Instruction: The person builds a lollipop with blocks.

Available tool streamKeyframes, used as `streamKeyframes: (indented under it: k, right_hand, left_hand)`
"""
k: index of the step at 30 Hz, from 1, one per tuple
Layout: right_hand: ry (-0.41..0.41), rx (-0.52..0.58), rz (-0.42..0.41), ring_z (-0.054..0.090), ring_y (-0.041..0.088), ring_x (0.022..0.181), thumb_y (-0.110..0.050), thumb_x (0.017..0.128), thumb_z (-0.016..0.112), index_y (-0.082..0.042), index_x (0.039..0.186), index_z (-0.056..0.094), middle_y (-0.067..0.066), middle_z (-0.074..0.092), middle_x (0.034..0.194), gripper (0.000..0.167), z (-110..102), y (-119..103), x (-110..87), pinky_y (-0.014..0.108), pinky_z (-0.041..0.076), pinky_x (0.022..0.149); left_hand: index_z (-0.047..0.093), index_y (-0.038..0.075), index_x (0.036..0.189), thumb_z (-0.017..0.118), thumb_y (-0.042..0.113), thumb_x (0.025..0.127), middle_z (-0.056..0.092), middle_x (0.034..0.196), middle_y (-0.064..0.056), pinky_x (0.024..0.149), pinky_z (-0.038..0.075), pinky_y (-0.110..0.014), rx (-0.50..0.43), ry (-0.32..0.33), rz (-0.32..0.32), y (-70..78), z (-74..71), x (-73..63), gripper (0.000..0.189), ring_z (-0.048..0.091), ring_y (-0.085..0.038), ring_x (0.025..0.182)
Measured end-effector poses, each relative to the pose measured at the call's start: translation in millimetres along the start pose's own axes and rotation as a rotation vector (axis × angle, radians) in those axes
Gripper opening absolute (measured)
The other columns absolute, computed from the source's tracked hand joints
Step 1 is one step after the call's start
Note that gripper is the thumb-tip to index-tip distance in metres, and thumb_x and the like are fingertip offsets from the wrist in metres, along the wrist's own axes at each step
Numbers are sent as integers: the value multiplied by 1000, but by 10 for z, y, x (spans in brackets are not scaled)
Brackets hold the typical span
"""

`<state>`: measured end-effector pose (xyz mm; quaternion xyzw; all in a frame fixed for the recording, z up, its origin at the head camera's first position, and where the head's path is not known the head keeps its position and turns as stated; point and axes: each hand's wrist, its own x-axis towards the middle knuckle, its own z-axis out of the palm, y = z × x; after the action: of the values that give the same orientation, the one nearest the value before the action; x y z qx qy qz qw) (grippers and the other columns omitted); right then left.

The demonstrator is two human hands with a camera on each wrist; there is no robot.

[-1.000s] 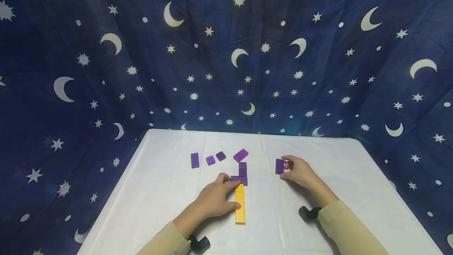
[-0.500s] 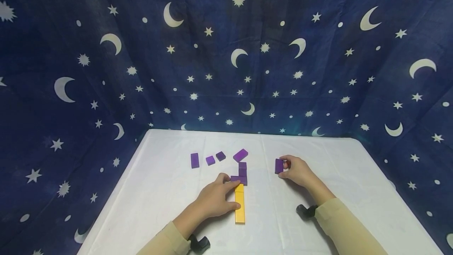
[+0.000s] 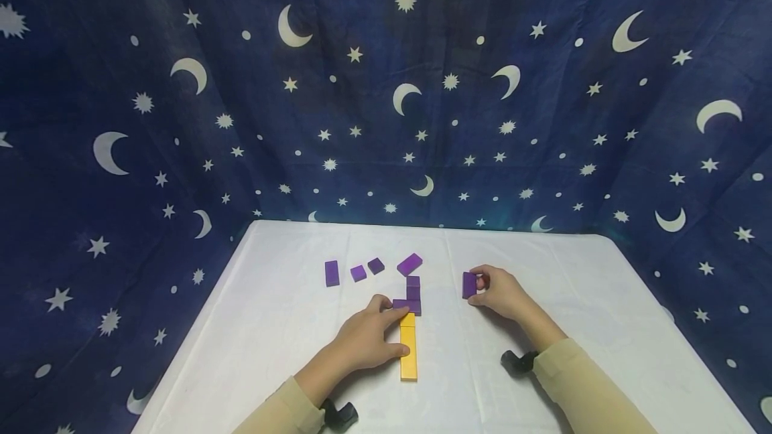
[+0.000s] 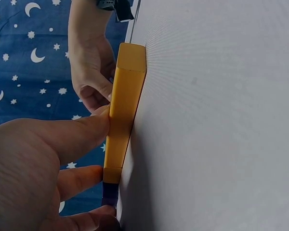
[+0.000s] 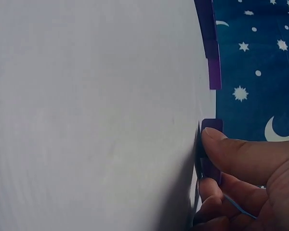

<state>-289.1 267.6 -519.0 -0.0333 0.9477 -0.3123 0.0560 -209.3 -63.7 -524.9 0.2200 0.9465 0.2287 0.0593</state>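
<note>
In the head view, the left hand [image 3: 364, 337] was positioned in the lower centre of the frame, with its thumb and fingers held apart and extended, clamped on nothing. In the left wrist view, the thumb was laid against the long yellow block [image 3: 409, 364], and fingertips were rested at the small yellow block [image 3: 408, 319] and the wide purple block [image 3: 415, 307]. These three were aligned in a row up the lower centre of the head frame, topped by a narrow purple block [image 3: 413, 288]. The right hand [image 3: 505, 295] was located right of centre; the held purple block [image 3: 469, 285] was clamped between its thumb and fingers. Left of the row's upper end, a loose oblong block [image 3: 332, 273] and two purple cubes [image 3: 358, 273] were laid on the white table [image 3: 271, 313]. A slanted purple block [image 3: 410, 264] was placed just above the narrow purple block in the frame
</note>
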Motion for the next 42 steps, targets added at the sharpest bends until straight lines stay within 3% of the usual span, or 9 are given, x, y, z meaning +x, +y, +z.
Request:
streamKeyframes:
  k: [9, 25, 42]
  right_hand:
    - [-13, 16, -3, 59, 25, 97, -14, 78, 94, -3, 141, 65, 6, 62, 97, 70, 75, -147, -6, 42, 50, 90]
    - [-39, 41, 12, 59, 21, 94, -9, 77, 95, -6, 139, 66, 4, 62, 95, 68, 240, -421, 9, 37, 49, 82]
    - [-47, 41, -31, 58, 19, 92, -8, 76, 95, -8, 135, 69, 2, 62, 93, 65, 404, -611, 58, 40, 49, 89]
  left_hand:
    - [59, 35, 155, 83, 58, 86, 56, 148, -7, 97, 58, -47, 2, 1, -2, 3, -7, -10, 77, 68, -25, 107]
    - [59, 35, 154, 82, 59, 86, 57, 147, -6, 98, 59, -47, 8, 1, 2, 3, -8, -1, 76, 69, -24, 109]
    - [61, 34, 153, 83, 58, 86, 57, 145, -7, 95, 60, -46, 3, 3, 13, 20, -39, -20, 75, 68, -22, 105]
